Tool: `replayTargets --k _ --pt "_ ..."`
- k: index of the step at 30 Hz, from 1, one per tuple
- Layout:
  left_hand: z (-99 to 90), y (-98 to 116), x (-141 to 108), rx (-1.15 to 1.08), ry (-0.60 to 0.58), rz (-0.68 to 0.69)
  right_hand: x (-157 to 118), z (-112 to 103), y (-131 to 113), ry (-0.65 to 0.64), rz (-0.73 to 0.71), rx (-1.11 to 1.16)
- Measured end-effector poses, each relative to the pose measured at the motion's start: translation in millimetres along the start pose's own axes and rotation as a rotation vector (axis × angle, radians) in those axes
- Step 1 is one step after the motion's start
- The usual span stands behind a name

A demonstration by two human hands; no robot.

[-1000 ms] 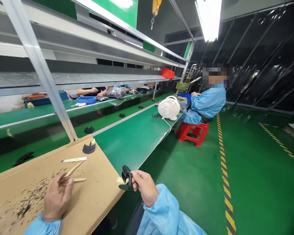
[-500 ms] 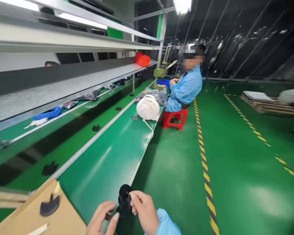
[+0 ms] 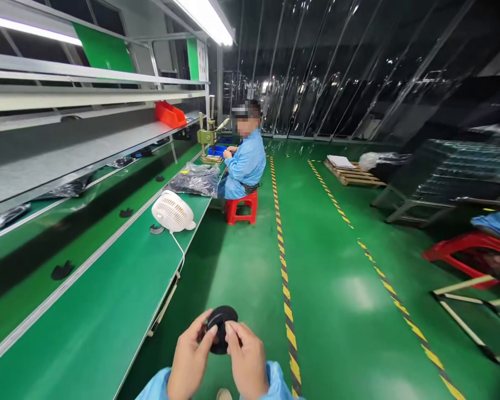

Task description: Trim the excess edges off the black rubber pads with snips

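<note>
Between my two hands is a round black plastic part (image 3: 221, 314), held out over the floor just right of the bench edge. My left hand (image 3: 193, 353) grips its left side, thumb on the near face and fingers around the rim. From the right, my right hand (image 3: 245, 355) pinches the part with thumb and fingertips; whether a smaller piece sits in that pinch is hidden. Several curved black pieces, such as one black piece (image 3: 62, 270), lie on the green strip left of the metal rail.
A white fan (image 3: 173, 211) stands on the green bench (image 3: 95, 305), its cord hanging at the edge. Farther along, a co-worker (image 3: 245, 161) sits on a red stool (image 3: 241, 210) by a hand press (image 3: 208, 136). A red bin (image 3: 170, 115) is on the shelf. Striped tape (image 3: 286, 300) marks the floor.
My view has swung right, so the cardboard at lower left is out of sight. My left hand has closed onto the black part, which is now over the floor beside the bench.
</note>
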State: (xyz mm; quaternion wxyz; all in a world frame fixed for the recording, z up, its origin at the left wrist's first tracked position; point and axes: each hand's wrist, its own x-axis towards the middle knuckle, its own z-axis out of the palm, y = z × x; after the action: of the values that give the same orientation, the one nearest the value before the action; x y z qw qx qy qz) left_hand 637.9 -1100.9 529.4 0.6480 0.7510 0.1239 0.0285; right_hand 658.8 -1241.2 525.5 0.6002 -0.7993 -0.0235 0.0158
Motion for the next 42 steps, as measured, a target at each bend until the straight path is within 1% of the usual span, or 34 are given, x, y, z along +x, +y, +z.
replayTargets --k 2,3,4,7,10,12,15,20,24,27,30,33,36,38,40,42 --pt "12.3 26.7 18.5 -0.085 -0.077 -0.006 20.9 -17.6 -18.9 0.022 -0.077 -0.093" --pt "17.4 37.6 29.2 -0.11 -0.081 -0.011 32.8 -23.7 -26.6 0.032 -0.119 -0.136" --pt "21.9 46.3 41.2 -0.143 -0.066 -0.028 46.0 -28.0 -32.7 0.028 -0.125 -0.149" --pt "32.9 61.3 84.9 -0.269 -0.048 -0.064 93.6 -33.0 -42.5 0.017 -0.18 -0.231" --pt "41.4 67.1 138.8 -0.379 -0.044 -0.077 151.7 -31.3 -45.8 0.011 -0.25 -0.302" --pt "46.7 69.8 180.7 -0.439 -0.035 -0.075 195.9 -28.9 -47.4 0.004 -0.278 -0.348" --pt "54.6 76.8 250.6 -0.506 -0.036 -0.072 268.7 -25.6 -51.8 -0.017 -0.291 -0.409" --pt "67.6 99.7 365.9 -0.542 -0.013 -0.103 390.5 -26.3 -62.9 -0.069 -0.269 -0.452" --pt "82.4 113.5 446.1 -0.562 0.007 -0.15 478.6 -31.1 -63.7 -0.134 -0.23 -0.468" --pt "99.3 115.1 504.6 -0.584 0.038 -0.185 544.8 -35.6 -57.3 -0.193 -0.186 -0.466" --pt "121.7 115.4 566.4 -0.605 0.096 -0.2 615.9 -43.1 -49.4 -0.258 -0.147 -0.47" --pt "146.8 123.2 627.4 -0.63 0.155 -0.202 688.8 -55.4 -45.6 -0.316 -0.161 -0.471" --pt "168.6 139.4 679.9 -0.654 0.228 -0.224 755.7 -68.6 -48.0 -0.399 -0.188 -0.469" --pt "178.7 150.3 709.6 -0.664 0.274 -0.225 794.7 -74.0 -51.6 -0.458 -0.193 -0.466" --pt "184.4 157.7 737.3 -0.667 0.307 -0.208 829.5 -74.8 -54.9 -0.504 -0.198 -0.462" --pt "185.8 160.3 765.3 -0.657 0.325 -0.204 861.3 -70.5 -56.5 -0.531 -0.202 -0.461"
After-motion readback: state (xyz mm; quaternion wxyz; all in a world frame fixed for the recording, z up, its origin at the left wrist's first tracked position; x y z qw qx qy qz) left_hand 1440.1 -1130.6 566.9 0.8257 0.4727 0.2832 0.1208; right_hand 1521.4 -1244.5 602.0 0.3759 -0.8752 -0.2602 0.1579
